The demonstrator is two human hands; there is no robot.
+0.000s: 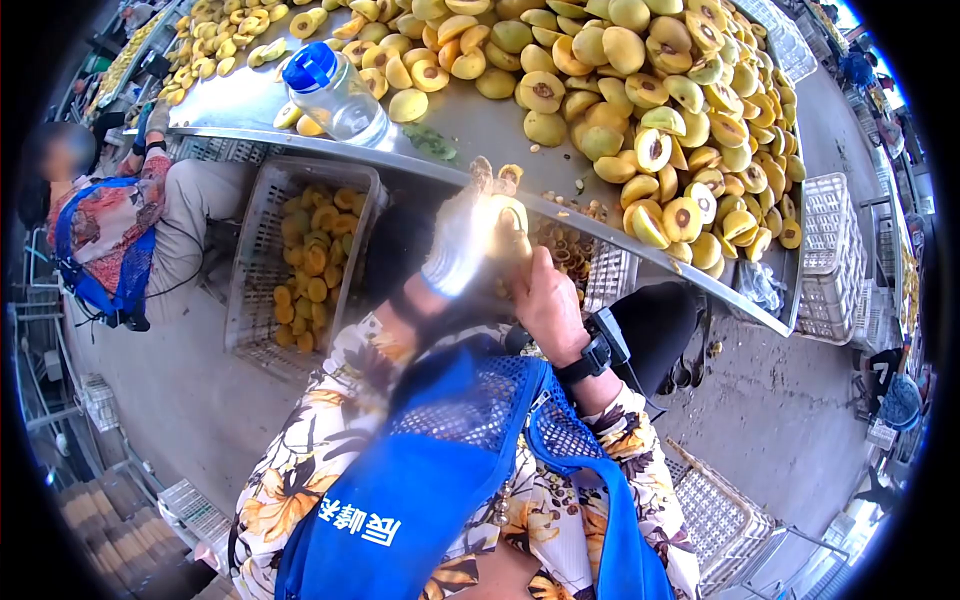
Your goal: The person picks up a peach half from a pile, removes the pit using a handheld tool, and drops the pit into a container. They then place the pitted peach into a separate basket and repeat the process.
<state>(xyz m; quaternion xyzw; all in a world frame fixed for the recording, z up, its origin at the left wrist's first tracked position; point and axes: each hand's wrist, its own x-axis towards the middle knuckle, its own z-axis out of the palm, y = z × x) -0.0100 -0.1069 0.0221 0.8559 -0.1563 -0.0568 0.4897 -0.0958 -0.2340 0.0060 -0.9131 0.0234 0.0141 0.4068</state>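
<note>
My left hand (462, 235), in a whitish glove, is closed round a yellow fruit half (508, 228) just over the table's front edge. Bare and wearing a black wrist strap, my right hand (550, 308) is closed beside the fruit; what its fingers hold is hidden. Bright glare blurs the fingertips of the glove. Beyond both hands, halved yellow fruits with brown centres (683, 220) are heaped on the metal table (470, 120). Below the hands, a container of small brown pieces (565, 250) shows partly under the edge.
A bottle with a blue lid (340, 100) stands on the table at the left. Under the edge, a crate (262, 215) holds fruit halves. Another person (110, 225) sits at far left. Stacked crates (828, 255) stand at the right, another crate (715, 510) at lower right.
</note>
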